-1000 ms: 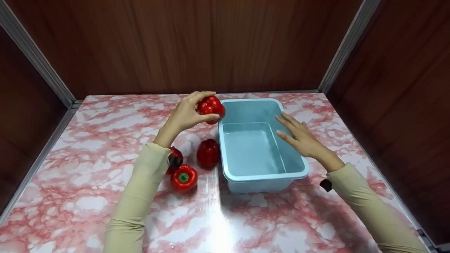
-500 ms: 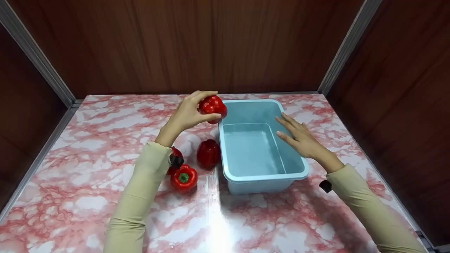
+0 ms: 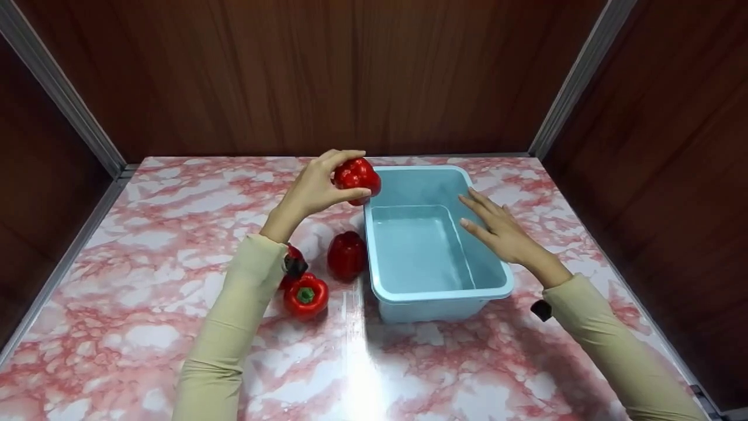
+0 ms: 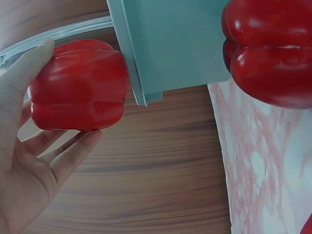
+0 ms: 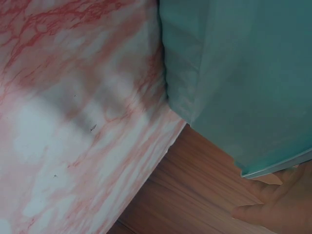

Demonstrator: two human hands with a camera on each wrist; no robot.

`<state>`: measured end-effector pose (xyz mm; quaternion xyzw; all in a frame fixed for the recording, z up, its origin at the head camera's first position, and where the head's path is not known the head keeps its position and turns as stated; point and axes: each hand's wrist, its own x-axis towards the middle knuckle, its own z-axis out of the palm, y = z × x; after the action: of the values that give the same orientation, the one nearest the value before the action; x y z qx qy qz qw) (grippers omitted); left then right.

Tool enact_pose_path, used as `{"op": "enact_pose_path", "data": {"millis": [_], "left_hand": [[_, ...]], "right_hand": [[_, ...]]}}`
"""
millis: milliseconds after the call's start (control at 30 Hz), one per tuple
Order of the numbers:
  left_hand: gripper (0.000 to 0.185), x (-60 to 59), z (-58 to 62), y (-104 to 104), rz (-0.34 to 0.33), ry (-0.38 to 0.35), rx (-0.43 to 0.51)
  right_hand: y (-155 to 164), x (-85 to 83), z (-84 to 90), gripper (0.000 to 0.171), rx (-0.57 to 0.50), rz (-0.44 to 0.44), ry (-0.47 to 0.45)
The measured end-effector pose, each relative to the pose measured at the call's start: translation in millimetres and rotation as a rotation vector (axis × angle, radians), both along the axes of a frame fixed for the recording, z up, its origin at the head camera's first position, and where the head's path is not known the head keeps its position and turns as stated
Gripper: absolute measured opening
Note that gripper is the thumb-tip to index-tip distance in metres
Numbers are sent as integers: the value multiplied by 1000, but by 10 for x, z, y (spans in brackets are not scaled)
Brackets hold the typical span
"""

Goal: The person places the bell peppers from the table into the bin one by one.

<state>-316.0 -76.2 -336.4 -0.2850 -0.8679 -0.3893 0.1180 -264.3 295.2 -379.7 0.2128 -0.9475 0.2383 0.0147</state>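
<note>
My left hand [image 3: 312, 186] grips a red bell pepper [image 3: 357, 180] between thumb and fingers, up at the left rim of a light blue plastic tub [image 3: 441, 295]. In the left wrist view the held bell pepper [image 4: 80, 87] appears side-on, with the thumb on one side and fingers on the other. My right hand [image 3: 499, 231] has its fingers extended over the tub's right rim and holds nothing; only part of it shows in the right wrist view. No object lies inside the tub.
A dark red pepper [image 3: 346, 256] lies against the tub's left side. Another red pepper [image 3: 305, 295] with a green stem stands nearer, and one more [image 3: 294, 257] is partly hidden by the left sleeve. Wood-grain panels [image 3: 350, 76] border the marbled table [image 3: 152, 280].
My left hand has shifted slightly to the right with the bell pepper, bringing it over the tub's left rim. The right hand stays practically still.
</note>
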Motion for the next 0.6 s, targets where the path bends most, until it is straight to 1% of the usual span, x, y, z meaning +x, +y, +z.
{"op": "enact_pose_path", "data": {"millis": [267,600], "left_hand": [[66,-3,31,42,-17,7,-6],[66,-7,34,88,-40,11,8]], "right_hand": [[0,7,-2,57,-1,-5,-3],[2,5,-13,56,-23,0,-2]]}}
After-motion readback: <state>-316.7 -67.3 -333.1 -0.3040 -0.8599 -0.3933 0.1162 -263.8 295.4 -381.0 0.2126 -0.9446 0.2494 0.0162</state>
